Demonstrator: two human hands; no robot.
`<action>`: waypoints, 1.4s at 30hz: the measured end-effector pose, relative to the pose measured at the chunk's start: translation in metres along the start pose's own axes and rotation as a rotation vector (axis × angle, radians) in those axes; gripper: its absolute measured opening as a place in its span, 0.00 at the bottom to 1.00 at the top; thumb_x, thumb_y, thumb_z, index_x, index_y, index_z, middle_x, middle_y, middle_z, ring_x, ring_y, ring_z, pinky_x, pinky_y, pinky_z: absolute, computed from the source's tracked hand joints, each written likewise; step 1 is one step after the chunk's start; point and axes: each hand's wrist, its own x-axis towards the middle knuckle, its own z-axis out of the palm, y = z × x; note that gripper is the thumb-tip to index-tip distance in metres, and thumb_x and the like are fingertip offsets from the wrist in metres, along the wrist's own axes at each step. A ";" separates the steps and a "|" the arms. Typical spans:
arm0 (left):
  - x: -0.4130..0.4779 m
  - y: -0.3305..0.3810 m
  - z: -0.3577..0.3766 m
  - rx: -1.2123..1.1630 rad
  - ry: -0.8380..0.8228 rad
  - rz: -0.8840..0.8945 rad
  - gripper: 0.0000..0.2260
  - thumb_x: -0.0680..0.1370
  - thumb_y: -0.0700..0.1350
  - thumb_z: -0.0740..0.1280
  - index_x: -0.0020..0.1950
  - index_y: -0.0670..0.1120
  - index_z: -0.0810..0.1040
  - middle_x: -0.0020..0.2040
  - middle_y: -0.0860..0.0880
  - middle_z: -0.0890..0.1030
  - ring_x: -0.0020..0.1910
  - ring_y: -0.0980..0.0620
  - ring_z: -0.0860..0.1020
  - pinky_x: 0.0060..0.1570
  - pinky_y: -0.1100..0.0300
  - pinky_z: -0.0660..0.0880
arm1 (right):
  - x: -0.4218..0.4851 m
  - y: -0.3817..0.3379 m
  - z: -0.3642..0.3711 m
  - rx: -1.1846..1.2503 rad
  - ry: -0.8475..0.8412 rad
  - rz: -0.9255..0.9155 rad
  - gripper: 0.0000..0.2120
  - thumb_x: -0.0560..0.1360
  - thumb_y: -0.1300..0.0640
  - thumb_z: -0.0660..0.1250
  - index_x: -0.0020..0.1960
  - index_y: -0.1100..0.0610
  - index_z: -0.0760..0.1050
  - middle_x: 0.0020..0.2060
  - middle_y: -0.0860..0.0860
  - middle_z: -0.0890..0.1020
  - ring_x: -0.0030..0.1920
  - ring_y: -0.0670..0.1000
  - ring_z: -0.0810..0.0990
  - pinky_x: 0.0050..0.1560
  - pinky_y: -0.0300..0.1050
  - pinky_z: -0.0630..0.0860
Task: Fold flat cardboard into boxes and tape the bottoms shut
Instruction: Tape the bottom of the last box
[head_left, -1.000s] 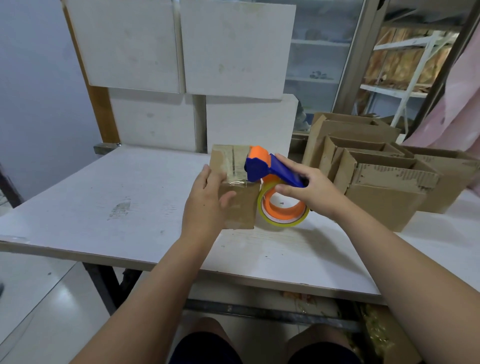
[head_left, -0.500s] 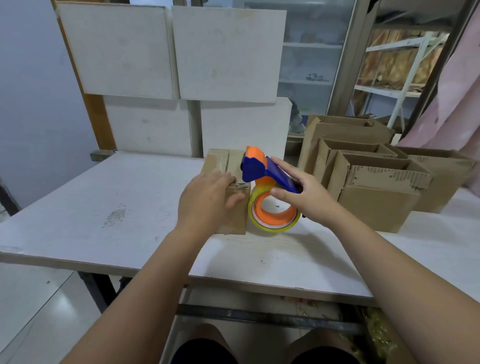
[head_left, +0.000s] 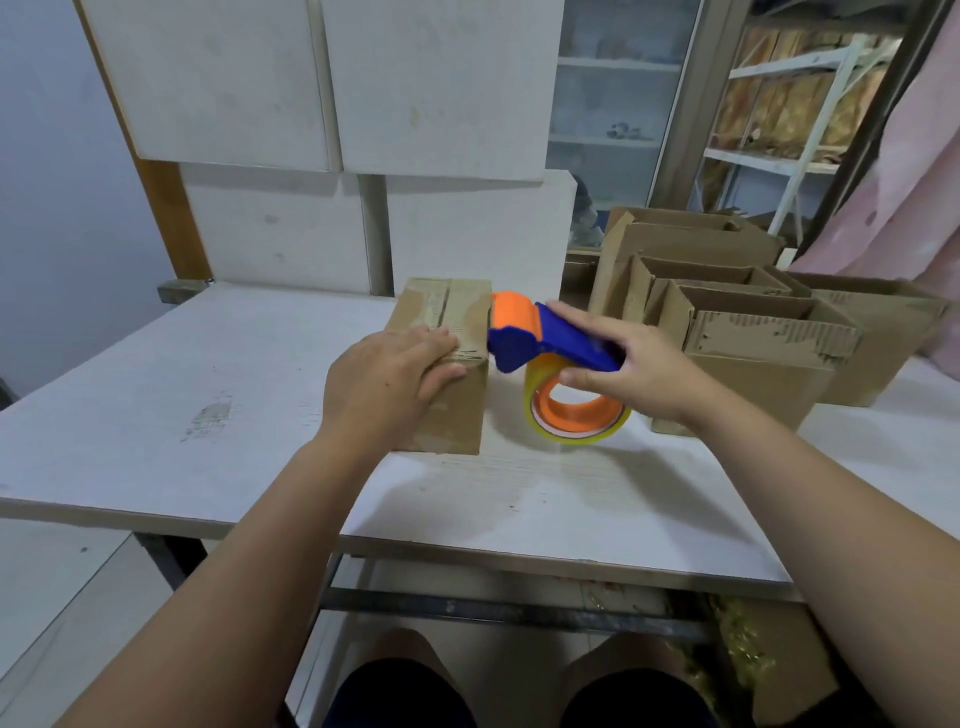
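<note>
A small cardboard box (head_left: 457, 322) stands on the white table (head_left: 208, 395) with a strip of clear tape running across its top. My left hand (head_left: 389, 379) lies flat over the near top edge of the box, fingers straight and pressing down. My right hand (head_left: 634, 369) grips the blue handle of a tape dispenser (head_left: 540, 343), whose orange head touches the box's right top edge. Its orange-cored roll of clear tape (head_left: 576, 415) hangs just to the right of the box.
Several open cardboard boxes (head_left: 753, 332) stand in a cluster on the table's right side. White boards (head_left: 322, 83) lean behind the table. Metal shelving (head_left: 795, 104) rises at the back right. The table's front edge (head_left: 467, 545) runs above my knees.
My left hand has flattened from clasping the box's near corner to pressing on its top edge. The dispenser stays at the box's right top edge. The camera view has shifted slightly.
</note>
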 end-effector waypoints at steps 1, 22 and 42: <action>0.000 -0.001 0.000 -0.012 -0.004 0.001 0.17 0.75 0.56 0.60 0.49 0.48 0.84 0.47 0.50 0.85 0.38 0.45 0.82 0.32 0.58 0.76 | -0.002 0.002 -0.002 0.082 0.010 0.007 0.31 0.72 0.49 0.73 0.68 0.30 0.61 0.58 0.37 0.75 0.52 0.38 0.75 0.51 0.29 0.68; 0.005 -0.007 -0.006 -0.068 -0.143 -0.045 0.16 0.77 0.59 0.60 0.57 0.54 0.82 0.58 0.53 0.81 0.54 0.47 0.81 0.44 0.53 0.76 | -0.027 0.013 -0.018 -0.027 0.043 0.047 0.32 0.70 0.41 0.73 0.69 0.29 0.62 0.57 0.36 0.76 0.52 0.39 0.76 0.52 0.34 0.70; 0.004 -0.002 -0.013 -0.133 -0.212 -0.120 0.17 0.77 0.58 0.60 0.58 0.53 0.81 0.58 0.54 0.81 0.57 0.48 0.79 0.46 0.53 0.74 | -0.014 -0.015 -0.054 -0.169 -0.174 0.163 0.31 0.68 0.39 0.69 0.70 0.32 0.64 0.46 0.39 0.79 0.44 0.47 0.80 0.43 0.39 0.72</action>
